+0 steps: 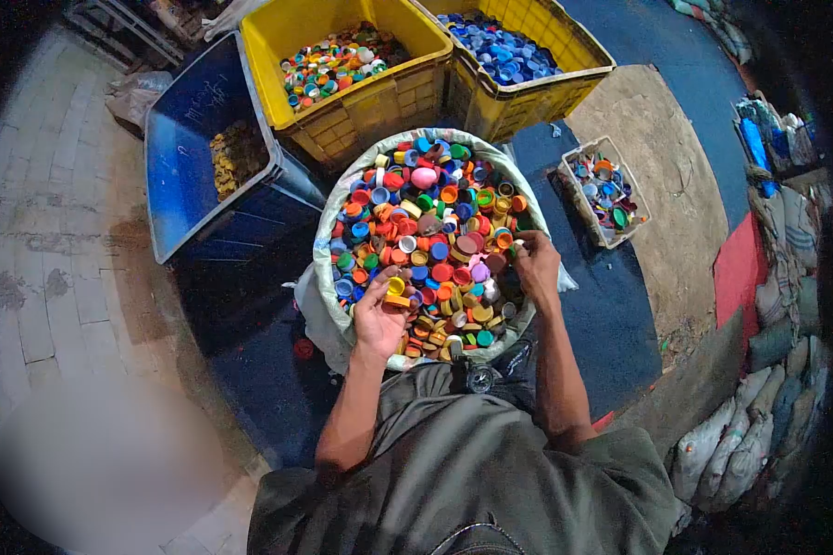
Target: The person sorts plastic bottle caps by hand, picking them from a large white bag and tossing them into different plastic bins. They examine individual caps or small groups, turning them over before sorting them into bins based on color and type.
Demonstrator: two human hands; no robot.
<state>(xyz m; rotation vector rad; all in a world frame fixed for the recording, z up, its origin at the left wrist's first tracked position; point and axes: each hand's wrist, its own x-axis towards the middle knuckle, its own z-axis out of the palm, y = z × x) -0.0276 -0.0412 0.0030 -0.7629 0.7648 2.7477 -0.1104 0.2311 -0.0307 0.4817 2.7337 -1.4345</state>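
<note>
A wide round sack (323, 268) with a pale rolled rim stands in front of me, heaped with plastic bottle caps (440, 250) of many colours. Over its near left part, my left hand (379, 322) is closed around yellow bottle caps (396, 289), palm turned up. At the right side of the heap, close to the rim, is my right hand (537, 268), fingers bent together and pointing down at the caps. A small pale bit shows at its fingertips, but I cannot make out what it is.
Beyond the sack stand a blue crate (180, 199) with yellowish caps, a yellow crate (370, 102) with mixed caps and another yellow crate (537, 97) with blue caps. A small white basket (578, 199) of caps sits at right. Filled sacks (736, 435) line the far right.
</note>
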